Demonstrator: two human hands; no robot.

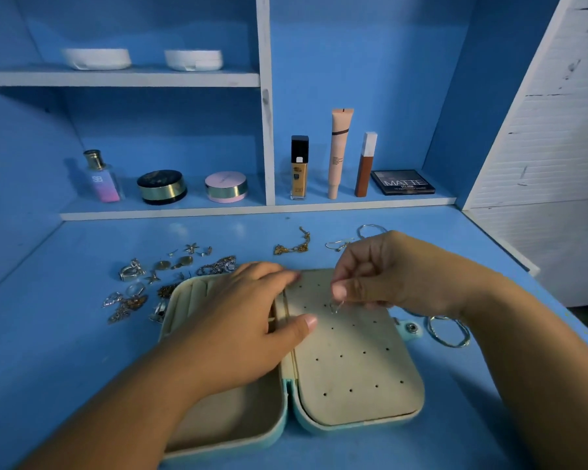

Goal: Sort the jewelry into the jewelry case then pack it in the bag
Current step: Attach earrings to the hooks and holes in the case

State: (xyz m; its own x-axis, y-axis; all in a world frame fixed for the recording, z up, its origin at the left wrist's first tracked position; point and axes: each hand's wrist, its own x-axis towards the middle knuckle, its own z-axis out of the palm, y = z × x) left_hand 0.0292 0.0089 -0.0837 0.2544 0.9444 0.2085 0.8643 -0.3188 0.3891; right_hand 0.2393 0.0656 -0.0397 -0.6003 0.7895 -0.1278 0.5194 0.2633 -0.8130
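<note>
One open jewelry case (353, 368): left hand (238, 320) fingers press its hinge edge, right hand (398, 269) fingers pinch an earring (335, 307).

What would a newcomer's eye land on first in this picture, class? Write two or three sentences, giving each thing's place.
First, the open case in the middle of the blue desk, with the left hand resting across its hinge and the right hand pinching a small earring over the holed panel. Next, the heap of loose jewelry on the desk left of the case. Behind, makeup bottles stand on the low shelf.
</note>
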